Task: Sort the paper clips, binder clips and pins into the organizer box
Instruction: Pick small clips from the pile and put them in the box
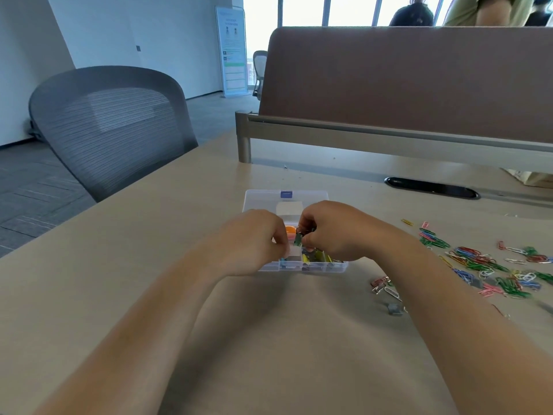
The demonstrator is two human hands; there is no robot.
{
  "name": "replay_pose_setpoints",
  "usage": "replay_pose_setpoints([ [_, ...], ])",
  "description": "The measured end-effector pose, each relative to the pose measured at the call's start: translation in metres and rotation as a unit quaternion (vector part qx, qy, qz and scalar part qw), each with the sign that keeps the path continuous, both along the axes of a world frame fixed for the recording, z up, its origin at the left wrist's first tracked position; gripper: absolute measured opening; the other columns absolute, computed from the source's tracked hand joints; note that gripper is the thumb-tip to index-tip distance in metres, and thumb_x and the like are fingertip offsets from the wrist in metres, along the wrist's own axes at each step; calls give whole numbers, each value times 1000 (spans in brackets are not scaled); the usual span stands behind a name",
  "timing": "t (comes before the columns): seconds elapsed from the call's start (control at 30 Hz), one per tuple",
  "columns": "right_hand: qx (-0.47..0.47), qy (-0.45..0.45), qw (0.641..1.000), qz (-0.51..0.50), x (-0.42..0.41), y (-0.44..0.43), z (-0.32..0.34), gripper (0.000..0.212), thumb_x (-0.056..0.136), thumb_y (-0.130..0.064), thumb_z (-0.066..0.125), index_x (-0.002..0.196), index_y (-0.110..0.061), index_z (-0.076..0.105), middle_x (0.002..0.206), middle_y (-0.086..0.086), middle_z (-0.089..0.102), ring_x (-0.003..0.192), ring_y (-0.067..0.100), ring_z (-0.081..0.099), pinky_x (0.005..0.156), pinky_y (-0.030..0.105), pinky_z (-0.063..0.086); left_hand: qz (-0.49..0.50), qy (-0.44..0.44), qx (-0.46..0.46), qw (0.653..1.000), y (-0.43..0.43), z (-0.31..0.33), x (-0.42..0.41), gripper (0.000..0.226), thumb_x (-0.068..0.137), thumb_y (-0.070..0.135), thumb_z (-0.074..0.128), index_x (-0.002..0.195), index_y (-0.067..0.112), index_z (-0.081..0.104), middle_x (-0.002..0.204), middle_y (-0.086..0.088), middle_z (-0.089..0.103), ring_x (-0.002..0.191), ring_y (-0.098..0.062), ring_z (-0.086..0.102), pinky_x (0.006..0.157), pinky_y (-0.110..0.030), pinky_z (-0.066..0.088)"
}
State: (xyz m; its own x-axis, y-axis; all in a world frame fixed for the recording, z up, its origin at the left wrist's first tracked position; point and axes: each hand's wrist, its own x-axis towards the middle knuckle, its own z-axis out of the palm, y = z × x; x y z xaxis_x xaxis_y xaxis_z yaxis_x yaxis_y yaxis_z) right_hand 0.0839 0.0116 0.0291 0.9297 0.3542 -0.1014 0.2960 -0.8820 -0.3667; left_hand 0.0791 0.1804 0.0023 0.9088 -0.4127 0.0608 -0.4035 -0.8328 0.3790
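Observation:
A clear plastic organizer box (260, 197) lies open in the middle of the table, its lid tipped back. Both hands hover over its compartments. My right hand (332, 232) pinches a small green binder clip (298, 239) above the box. My left hand (257, 235) has its fingers curled right beside that clip; whether they touch it is hidden. Yellow and dark binder clips (314, 258) fill a front compartment, and an orange round piece (289, 229) shows between the hands. Several coloured paper clips (484, 265) lie scattered on the table to the right.
A few loose clips (384, 287) and a grey binder clip (394, 310) lie right of the box. A brown desk divider (404, 85) stands behind, with a black cable slot (432, 188) in front of it. A grey mesh chair (110, 127) sits at the left.

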Motion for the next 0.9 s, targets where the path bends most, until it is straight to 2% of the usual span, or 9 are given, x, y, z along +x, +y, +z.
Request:
replay_pose_setpoints([
  [0.2,8,-6,1000,-9,1,0,-3,15,94,-13,59,102,-10,71,101,10,68,85,22,61,60,21,42,-13,5,17,1000,-1,0,-3,23,85,20,53,68,32,62,88,8,64,76,-10,55,65,-24,41],
  [0.3,11,-8,1000,-12,1,0,-3,17,94,-13,58,104,-10,71,102,10,68,88,23,62,60,19,41,-13,18,16,1000,-1,1,-3,25,85,20,52,66,34,61,88,7,65,77,-12,58,69,-28,48],
  [0.37,12,-7,1000,-11,0,0,-3,17,95,-14,58,106,-10,71,103,9,68,89,22,62,60,19,41,-6,26,11,1000,-3,2,-5,22,86,22,53,72,31,67,89,7,67,78,-12,60,72,-30,51],
  [0.47,12,-9,1000,-4,-1,1,-3,16,96,-15,58,106,-10,69,98,7,67,77,16,56,55,18,36,25,13,-13,1000,-7,5,-6,17,90,24,57,89,24,75,87,10,65,76,-12,59,63,-18,42],
  [0.53,16,-10,1000,-1,-1,2,-1,14,96,-17,59,103,-12,70,91,5,65,68,13,51,53,19,33,51,-13,-48,997,-9,7,-6,5,90,27,63,89,25,68,84,11,62,74,-11,57,58,-15,34],
  [0.6,29,-6,1000,1,-1,2,0,16,96,-19,59,102,-12,72,84,3,64,65,11,51,52,19,33,64,-24,-87,994,-8,9,-7,8,87,28,68,89,25,60,85,10,61,74,-10,56,57,-15,35],
  [0.67,46,3,999,0,-2,3,0,17,96,-20,60,100,-10,73,81,3,67,65,13,55,53,20,37,59,-8,-98,993,-8,10,-9,15,84,29,70,94,26,58,90,9,64,76,-9,58,59,-16,37],
  [0.77,82,26,996,-10,0,1,-1,18,95,-19,61,98,-9,76,80,6,71,70,18,64,65,25,50,52,11,-87,995,-11,9,-11,24,83,28,71,100,27,55,95,9,66,75,-7,58,58,-16,37],
  [0.9,141,61,987,-40,3,-1,-2,16,93,-18,64,94,-9,76,72,6,71,59,13,64,61,21,55,59,-1,-92,994,-9,10,-12,29,82,28,72,103,26,52,93,11,67,73,-5,57,59,-19,40],
])
